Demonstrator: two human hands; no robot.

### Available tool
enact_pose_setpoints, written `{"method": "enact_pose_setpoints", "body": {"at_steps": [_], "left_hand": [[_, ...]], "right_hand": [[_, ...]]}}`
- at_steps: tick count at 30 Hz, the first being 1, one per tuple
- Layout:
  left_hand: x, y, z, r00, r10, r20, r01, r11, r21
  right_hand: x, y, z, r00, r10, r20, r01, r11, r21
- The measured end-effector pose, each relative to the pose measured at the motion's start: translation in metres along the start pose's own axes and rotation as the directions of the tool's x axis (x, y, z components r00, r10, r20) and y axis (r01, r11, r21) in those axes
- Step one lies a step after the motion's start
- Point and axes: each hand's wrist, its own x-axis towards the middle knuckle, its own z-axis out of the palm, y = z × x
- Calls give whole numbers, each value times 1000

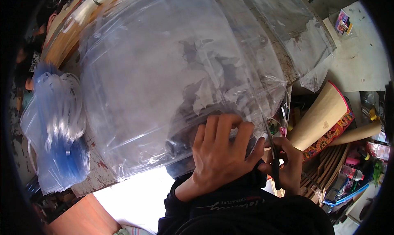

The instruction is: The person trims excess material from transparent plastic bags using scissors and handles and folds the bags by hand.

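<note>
Clear plastic sheets (156,71) lie stacked across the worktable, wrinkled along the near edge. My left hand (223,153) rests at that near edge, fingers bent down onto the plastic and thumb toward the right; its fingertips are partly hidden, and it appears to grip the sheet. To its right, my right hand (289,165) is closed around the dark handles of a pair of scissors (276,169). The blades point away from me, along the right side of the sheets. How far apart the blades are, I cannot tell.
On the left lies a bundle of bluish plastic pieces with white strips (61,132). More clear plastic (295,34) hangs over the table's far right. Rolled brown sheets (318,116), cardboard pieces (326,165) and a cluttered blue tray (349,196) are at the right.
</note>
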Motion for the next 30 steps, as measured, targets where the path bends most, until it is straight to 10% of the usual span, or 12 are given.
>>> {"method": "enact_pose_setpoints", "body": {"at_steps": [30], "left_hand": [[-1,0,3,999,-31,-19,31,999,-24]], "right_hand": [[0,10,6,996,91,6,-90,971,223]]}}
